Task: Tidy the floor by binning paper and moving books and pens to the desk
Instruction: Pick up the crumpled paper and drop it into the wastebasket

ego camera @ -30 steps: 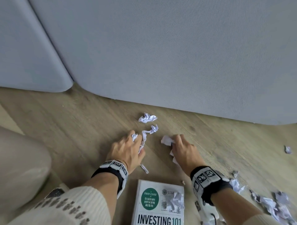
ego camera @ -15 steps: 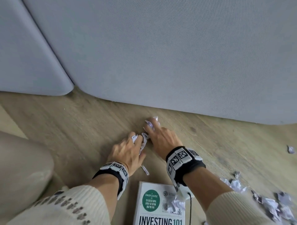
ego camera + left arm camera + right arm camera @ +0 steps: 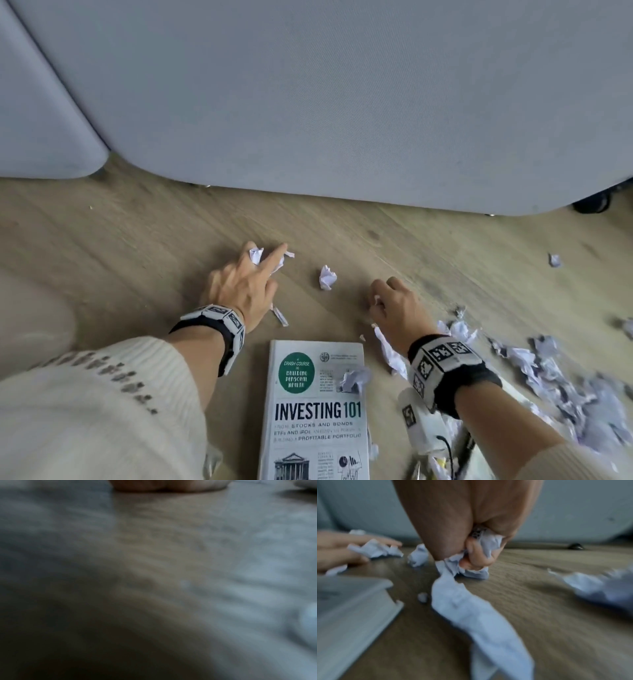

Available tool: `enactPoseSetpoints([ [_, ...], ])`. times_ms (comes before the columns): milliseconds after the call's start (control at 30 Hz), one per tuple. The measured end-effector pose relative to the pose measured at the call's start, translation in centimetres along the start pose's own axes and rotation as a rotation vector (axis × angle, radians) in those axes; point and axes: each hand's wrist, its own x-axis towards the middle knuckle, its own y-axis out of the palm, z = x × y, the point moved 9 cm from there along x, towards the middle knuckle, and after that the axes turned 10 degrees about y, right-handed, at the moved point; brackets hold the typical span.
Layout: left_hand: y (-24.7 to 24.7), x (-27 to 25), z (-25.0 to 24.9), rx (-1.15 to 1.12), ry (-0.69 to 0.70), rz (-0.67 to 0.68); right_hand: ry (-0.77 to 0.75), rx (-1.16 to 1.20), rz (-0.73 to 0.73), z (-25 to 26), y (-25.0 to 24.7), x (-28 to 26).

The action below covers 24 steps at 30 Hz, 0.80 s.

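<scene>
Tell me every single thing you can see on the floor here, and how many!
book: one, white with a green circle, flat on the floor between the arms.
paper ball: one, white, on the floor between the two hands.
paper on the book: one, white, crumpled, near the book's right edge.
paper scraps: many, white, heaped on the floor at the right.
lone scrap: one, white, far right.
sofa: one, grey, behind the floor.
floor: wood, light brown.
left hand: fingers on crumpled white paper.
right hand: grips crumpled white paper, a strip hanging down.
</scene>
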Motion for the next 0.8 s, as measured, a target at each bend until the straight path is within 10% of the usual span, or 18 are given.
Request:
enactPoseSetpoints([
  [333,-1.2,-0.7,-1.3,0.029,0.131,-0.096,0.348,0.378,-0.319,-8.6,-1.7,-9.8],
  [567,1.0,-2.2,-4.3,0.232,0.241,0.080,-0.030,0.013,-0.039,-4.0,2.7,-12.8],
  [800,0.8,-2.8,-6.3,0.210,0.258,0.127,0.117,-0.086,-0.045,-4.8,4.3,-14.5],
])
